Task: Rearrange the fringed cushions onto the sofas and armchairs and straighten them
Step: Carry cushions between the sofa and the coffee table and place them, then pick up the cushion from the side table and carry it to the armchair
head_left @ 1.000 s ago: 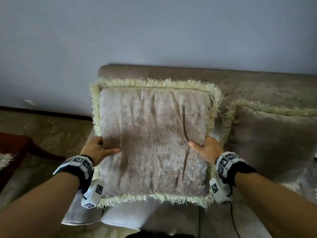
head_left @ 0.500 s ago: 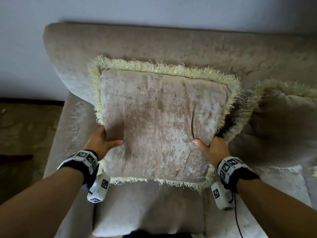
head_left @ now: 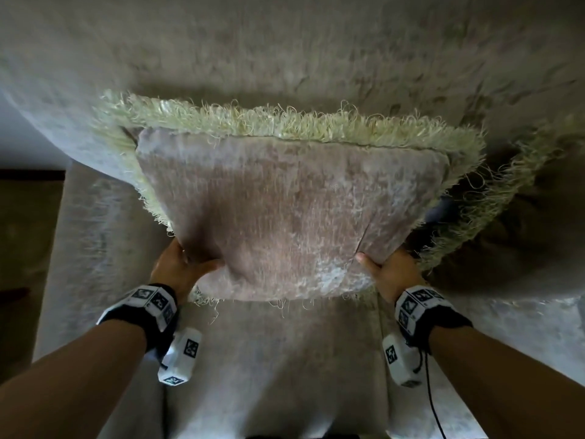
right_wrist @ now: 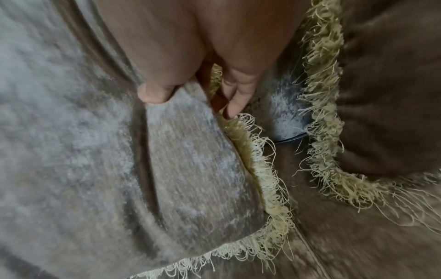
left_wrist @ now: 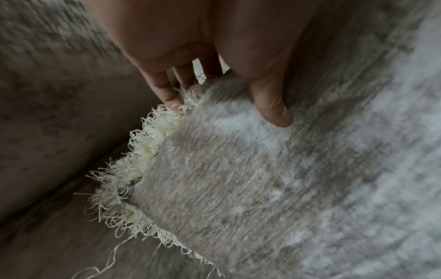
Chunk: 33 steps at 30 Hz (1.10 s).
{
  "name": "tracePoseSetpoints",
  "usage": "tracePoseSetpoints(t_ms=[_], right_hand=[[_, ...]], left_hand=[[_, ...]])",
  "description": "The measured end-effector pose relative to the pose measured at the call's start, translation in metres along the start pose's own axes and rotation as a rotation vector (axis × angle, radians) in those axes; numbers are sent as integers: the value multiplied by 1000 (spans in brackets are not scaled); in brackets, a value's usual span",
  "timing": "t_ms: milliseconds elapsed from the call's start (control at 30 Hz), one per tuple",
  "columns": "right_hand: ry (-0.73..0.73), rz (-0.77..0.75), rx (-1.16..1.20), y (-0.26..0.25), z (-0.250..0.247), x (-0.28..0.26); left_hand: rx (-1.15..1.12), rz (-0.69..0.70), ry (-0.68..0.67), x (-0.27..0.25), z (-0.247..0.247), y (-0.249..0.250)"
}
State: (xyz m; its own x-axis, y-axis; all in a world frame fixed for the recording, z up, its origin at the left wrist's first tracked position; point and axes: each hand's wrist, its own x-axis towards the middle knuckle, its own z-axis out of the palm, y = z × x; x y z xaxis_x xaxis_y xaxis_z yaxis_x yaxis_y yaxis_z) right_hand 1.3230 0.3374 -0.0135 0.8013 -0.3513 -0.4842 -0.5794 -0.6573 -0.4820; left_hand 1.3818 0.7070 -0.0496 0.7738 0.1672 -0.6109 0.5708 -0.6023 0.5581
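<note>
A beige velvet cushion (head_left: 285,210) with pale yellow fringe stands tilted against the sofa backrest (head_left: 285,52). My left hand (head_left: 180,267) grips its lower left side, thumb on the front and fingers behind (left_wrist: 167,88). My right hand (head_left: 386,274) grips the lower right side the same way, thumb (right_wrist: 155,92) pressing a fold into the fabric (right_wrist: 190,151). A second fringed cushion (head_left: 522,217) leans against the backrest just to the right, and its fringe (right_wrist: 322,113) nearly touches the held cushion.
The sofa seat (head_left: 285,359) lies below the cushion. The left armrest (head_left: 79,248) runs along the left side, with dark floor (head_left: 25,248) beyond it. A black cable (head_left: 433,407) hangs from my right wrist.
The cushion has moved down and back toward the backrest, and my head has come closer over the sofa. Both hands keep their grip on its lower sides.
</note>
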Motion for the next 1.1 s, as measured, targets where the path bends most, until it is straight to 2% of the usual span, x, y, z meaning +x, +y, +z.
tracePoseSetpoints(t_ms=[133, 267, 400, 467, 600, 667, 833, 933, 1100], right_hand=[[-27, 46, 13, 0, 2, -6], [-122, 90, -48, 3, 0, -3], [-208, 71, -158, 13, -5, -1], [-232, 5, -233, 0, -19, -12], [-198, -74, -297, -62, -61, -50], [-223, -164, -316, -97, -76, -67], [-241, -499, -406, -199, -99, -121], [-233, -700, -457, -255, -102, -166], [-263, -929, -500, -326, -71, -245]], left_hand=[[33, -20, -20, 2, -2, -7], [101, -38, -32, -11, -5, -6], [106, -58, 18, -32, -13, 7], [94, -47, 54, -45, -21, 21], [104, 44, 47, -89, -48, 54], [105, 86, 63, -123, -68, 70], [221, 132, 214, -220, -134, 82], [242, 106, 314, -278, -175, 67], [208, -46, 464, -372, -239, 12]])
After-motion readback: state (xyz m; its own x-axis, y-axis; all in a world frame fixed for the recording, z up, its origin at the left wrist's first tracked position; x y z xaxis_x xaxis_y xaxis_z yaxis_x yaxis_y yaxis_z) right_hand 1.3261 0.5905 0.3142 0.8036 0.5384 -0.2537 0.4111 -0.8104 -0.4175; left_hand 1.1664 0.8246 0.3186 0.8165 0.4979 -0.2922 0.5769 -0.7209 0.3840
